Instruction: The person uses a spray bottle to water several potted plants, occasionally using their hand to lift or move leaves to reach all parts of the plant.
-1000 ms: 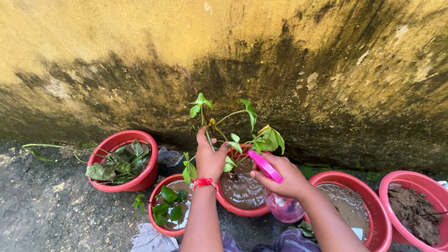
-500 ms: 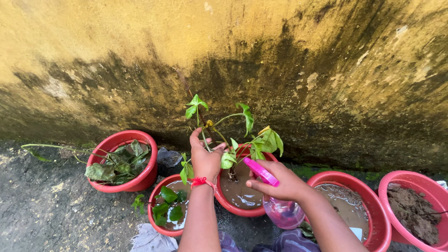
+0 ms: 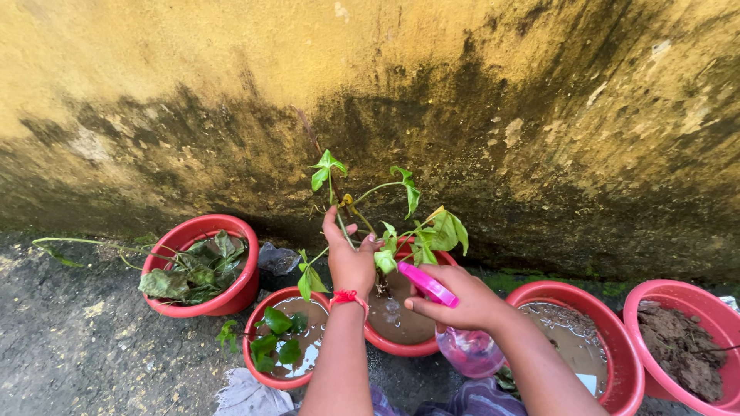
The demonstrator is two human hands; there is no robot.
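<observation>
Seedling (image 3: pixel 385 212) stands in the middle red pot (image 3: pixel 385 339), against the stained yellow wall (image 3: pixel 462 92); pot holds muddy water. Stems are pinched and steadied by the left hand (image 3: pixel 351 258), fingers closed round them low down. Pink spray bottle (image 3: pixel 455 331) is gripped by the right hand (image 3: pixel 462 300), fingers wrapped on the pink trigger head, nozzle aimed at the pot.

Judged: stems thin, soft, easily snapped; leaves light and floppy. Best held low near the base, loosely, never by the leaves. Bottle likely wet and slick, light when part full; neck grip is the secure one.
</observation>
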